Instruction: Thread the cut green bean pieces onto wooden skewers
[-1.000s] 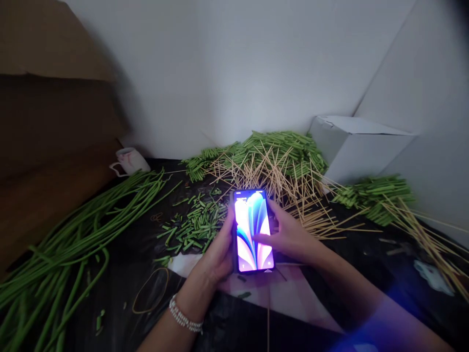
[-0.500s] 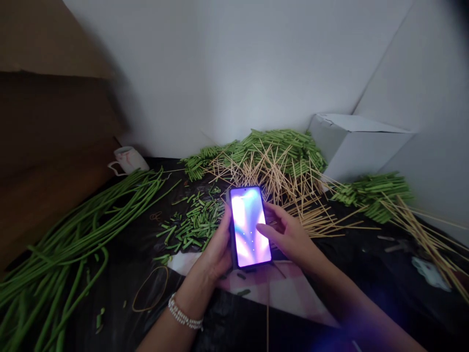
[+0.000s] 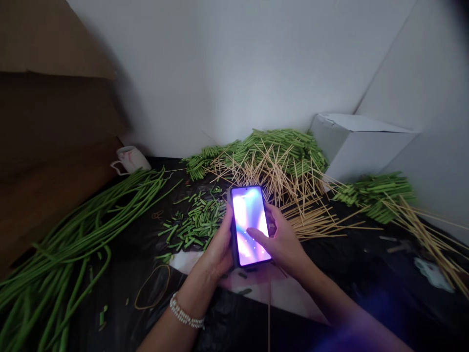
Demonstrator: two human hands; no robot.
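Observation:
A phone [image 3: 249, 215] with a bright, lit screen showing several small dots is upright in the middle of the view. My left hand [image 3: 220, 249] is closed round its left side, with a beaded bracelet on the wrist. My right hand [image 3: 282, 239] grips the right edge, and its thumb lies over the lower part of the screen. Behind the phone are many thin wooden sticks [image 3: 274, 171] and a heap of cut green stems [image 3: 289, 142]. Short green pieces [image 3: 201, 220] are scattered to the left of the phone.
Long green stems [image 3: 91, 215] spread over the left of the black covering [image 3: 120, 274]. A white mug [image 3: 135, 160] stands behind them, near brown cardboard [image 3: 54, 112]. At the back right is a white box [image 3: 366, 151], with another green bundle [image 3: 377, 193] before it.
My right thumb has moved left across the screen, over the dots. The phone remains held in both hands, and the view has shifted slightly.

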